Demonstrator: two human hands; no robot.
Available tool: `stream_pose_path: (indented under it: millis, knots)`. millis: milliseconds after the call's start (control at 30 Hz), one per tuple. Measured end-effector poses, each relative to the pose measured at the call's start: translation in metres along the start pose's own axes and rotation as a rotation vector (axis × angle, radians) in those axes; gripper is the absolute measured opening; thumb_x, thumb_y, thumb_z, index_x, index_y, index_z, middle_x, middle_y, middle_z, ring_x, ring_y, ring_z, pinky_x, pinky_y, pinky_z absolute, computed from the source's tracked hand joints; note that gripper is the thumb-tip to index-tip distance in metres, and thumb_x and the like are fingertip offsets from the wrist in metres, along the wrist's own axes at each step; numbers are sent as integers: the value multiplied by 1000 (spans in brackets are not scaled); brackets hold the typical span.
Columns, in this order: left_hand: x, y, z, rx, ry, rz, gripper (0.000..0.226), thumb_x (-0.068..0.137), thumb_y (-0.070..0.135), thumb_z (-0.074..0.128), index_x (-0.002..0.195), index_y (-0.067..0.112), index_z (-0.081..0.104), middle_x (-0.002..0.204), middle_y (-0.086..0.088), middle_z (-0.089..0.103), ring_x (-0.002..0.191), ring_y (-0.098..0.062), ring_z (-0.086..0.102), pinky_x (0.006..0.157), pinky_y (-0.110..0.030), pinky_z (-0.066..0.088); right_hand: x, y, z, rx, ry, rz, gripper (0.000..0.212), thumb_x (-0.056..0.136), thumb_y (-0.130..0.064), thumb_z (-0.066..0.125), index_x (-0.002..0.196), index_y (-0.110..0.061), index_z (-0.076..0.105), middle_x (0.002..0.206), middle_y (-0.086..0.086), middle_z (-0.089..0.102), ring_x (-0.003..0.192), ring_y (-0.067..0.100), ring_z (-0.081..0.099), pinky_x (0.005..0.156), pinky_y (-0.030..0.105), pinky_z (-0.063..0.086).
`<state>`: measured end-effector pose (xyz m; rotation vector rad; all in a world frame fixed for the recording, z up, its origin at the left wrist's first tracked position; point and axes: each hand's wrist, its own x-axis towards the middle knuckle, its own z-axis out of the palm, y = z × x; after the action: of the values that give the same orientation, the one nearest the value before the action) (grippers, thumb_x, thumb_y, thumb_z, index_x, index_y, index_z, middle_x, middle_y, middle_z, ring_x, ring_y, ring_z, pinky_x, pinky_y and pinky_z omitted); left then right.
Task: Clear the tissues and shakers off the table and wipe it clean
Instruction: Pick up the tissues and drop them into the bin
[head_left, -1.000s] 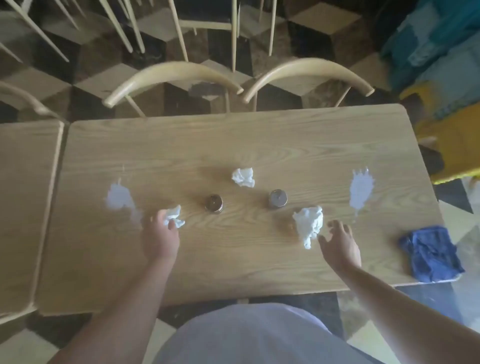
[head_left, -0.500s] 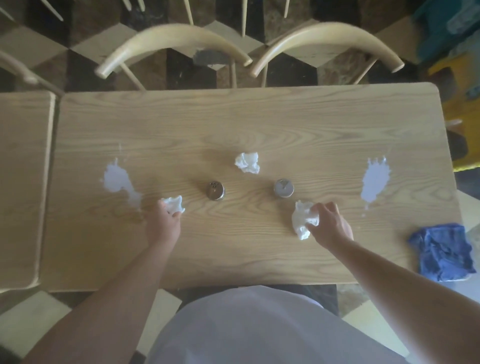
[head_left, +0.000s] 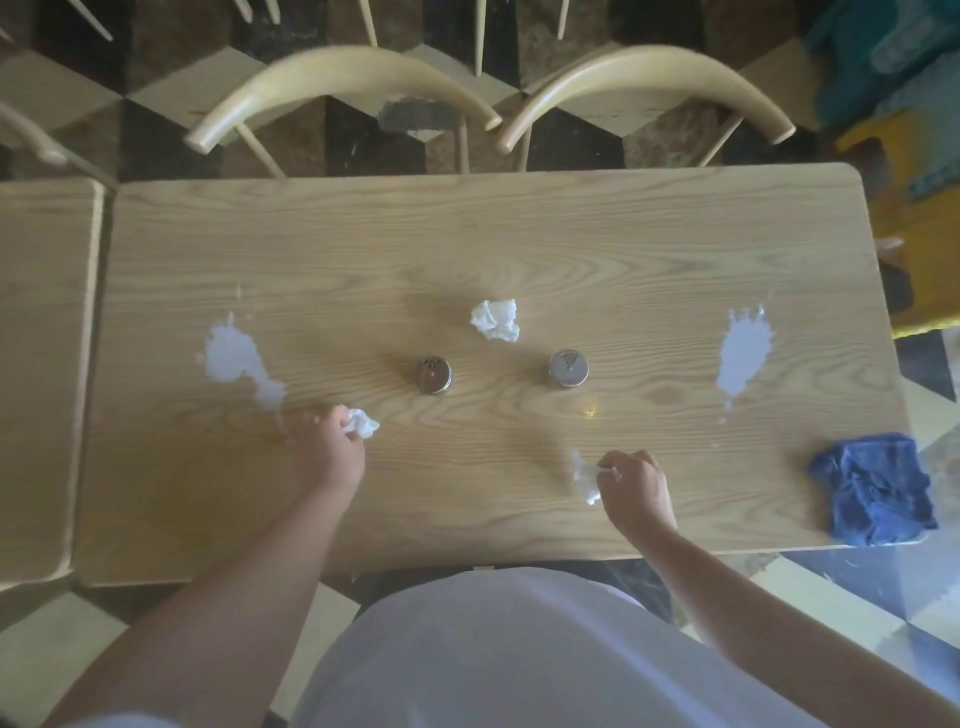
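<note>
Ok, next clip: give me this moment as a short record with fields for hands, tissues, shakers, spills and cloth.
left hand: left hand grips a crumpled tissue near the left spill
right hand: right hand pinches a second tissue, blurred
loose tissue: third tissue lies untouched, beyond the shakers
shakers: left shaker and right shaker stand upright mid-table, apart
spills: left spill and right spill, white, unwiped
cloth: blue cloth at the table's near right corner, untouched

Three tissues (head_left: 495, 319) (head_left: 362, 423) (head_left: 585, 475); two shakers (head_left: 432, 375) (head_left: 568, 368); two spills (head_left: 240, 364) (head_left: 744, 354); one cloth (head_left: 872, 488).
</note>
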<state>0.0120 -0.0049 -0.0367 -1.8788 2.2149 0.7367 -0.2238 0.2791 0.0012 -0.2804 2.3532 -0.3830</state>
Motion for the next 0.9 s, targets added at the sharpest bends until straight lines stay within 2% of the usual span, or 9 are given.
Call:
stream_pose_path:
  millis: [67, 167, 333, 433, 533, 633, 700, 800, 900]
  knots:
    - [-4, 4, 0, -45, -34, 14, 11, 83, 11, 60, 91, 17, 56, 91, -11, 62, 85, -34, 59, 76, -41, 48, -12, -3, 4, 11, -15, -1, 20, 86, -15, 58, 102, -17, 70, 108, 6, 54, 81, 20, 52, 70, 29, 38]
    - [-17, 11, 3, -159, -99, 99, 21, 80, 9, 52, 79, 23, 36, 79, -9, 63, 70, -33, 61, 64, -42, 48, -25, -13, 9, -35, -42, -25, 18, 80, -31, 69, 92, -19, 61, 100, -2, 47, 74, 13, 52, 59, 27, 38]
    - [-52, 22, 3, -194, -129, 303, 28, 78, -2, 50, 79, 26, 57, 94, -2, 57, 67, -28, 60, 63, -38, 49, -28, -34, 15, -72, -43, -128, 10, 79, -13, 62, 85, -17, 55, 90, 1, 49, 73, 22, 50, 56, 29, 35]
    - [-69, 30, 0, -196, -138, 362, 22, 80, -3, 52, 76, 15, 66, 88, 0, 52, 69, -24, 55, 64, -31, 41, -27, -50, 13, -80, -31, -218, 11, 80, -11, 59, 85, -20, 54, 87, -1, 51, 77, 25, 52, 60, 32, 36]
    - [-81, 41, -2, -192, -165, 404, 10, 82, 11, 62, 83, 13, 71, 96, 2, 55, 78, -23, 62, 70, -32, 49, -27, -65, 9, -91, -18, -287, 15, 81, -8, 57, 86, -20, 64, 85, -3, 55, 78, 27, 56, 62, 31, 38]
    - [-89, 54, -3, -145, -210, 490, 18, 81, 24, 70, 95, 13, 73, 112, -1, 57, 91, -21, 65, 76, -34, 54, -28, -76, 9, -123, -46, -360, 26, 82, -6, 56, 93, -23, 73, 96, -2, 67, 88, 26, 64, 71, 33, 49]
    - [-93, 64, -3, -110, -245, 562, 14, 84, 21, 68, 96, 15, 72, 115, -1, 56, 90, -23, 65, 77, -36, 54, -32, -82, 9, -175, -75, -423, 34, 83, -1, 55, 101, -22, 75, 107, -1, 70, 96, 26, 65, 79, 34, 52]
    - [-98, 78, -1, -60, -318, 652, 11, 86, 12, 58, 91, 21, 63, 103, 1, 57, 80, -27, 66, 74, -43, 53, -38, -91, 11, -239, -136, -503, 36, 86, 0, 52, 109, -21, 71, 108, 4, 67, 97, 29, 64, 78, 36, 51]
    - [-104, 93, 1, -57, -368, 697, 23, 85, 14, 57, 106, 22, 54, 103, -2, 59, 86, -29, 64, 76, -44, 51, -41, -95, 13, -152, -135, -517, 28, 89, -9, 52, 112, -23, 59, 106, 3, 66, 90, 32, 64, 73, 39, 51]
